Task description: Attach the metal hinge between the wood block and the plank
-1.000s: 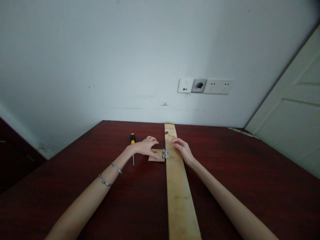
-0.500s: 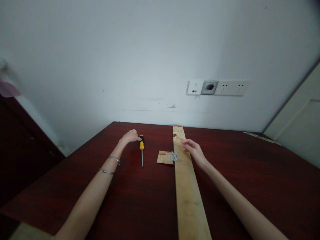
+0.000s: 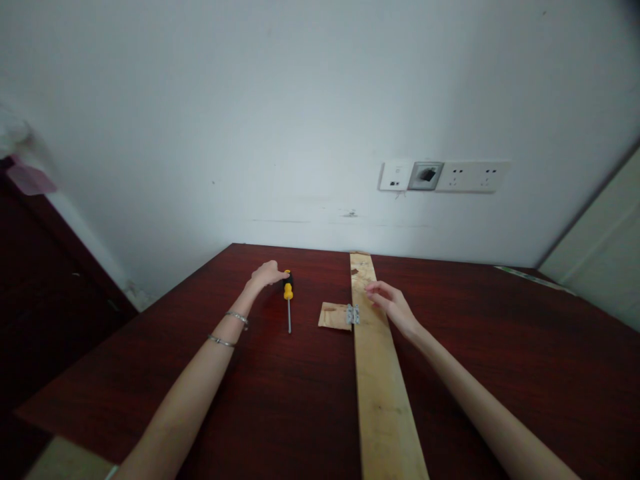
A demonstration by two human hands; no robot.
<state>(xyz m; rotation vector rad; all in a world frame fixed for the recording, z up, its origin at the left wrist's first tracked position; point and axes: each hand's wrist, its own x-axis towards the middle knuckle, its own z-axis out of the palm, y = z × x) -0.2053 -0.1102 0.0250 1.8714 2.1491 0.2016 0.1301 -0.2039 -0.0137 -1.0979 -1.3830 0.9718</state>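
Note:
A screwdriver point(image 3: 289, 291) with a black and yellow handle lies on the dark red table, its metal shaft pointing towards me. My left hand point(image 3: 267, 273) is at its handle, the thumb stretched out to the black end and the other fingers partly hidden. The handle is not wrapped by the fingers. Over the right edge of a long wooden board point(image 3: 383, 380) hovers my right hand point(image 3: 393, 303), its fingers loosely bent and apart, with nothing visible in them. A metal hinge point(image 3: 353, 314) joins the board to a small wooden piece point(image 3: 335, 316) on its left.
The table point(image 3: 280, 400) meets a white wall point(image 3: 300, 120) at the back. Wall sockets point(image 3: 470, 177) sit above its right half. A thin pale strip point(image 3: 535, 279) lies along the back right edge. Something pink point(image 3: 31, 179) hangs at the far left.
The whole view has shifted slightly, so everything appears a little further right. My left thumb is marginally closer over the screwdriver handle. My right hand stays by the board.

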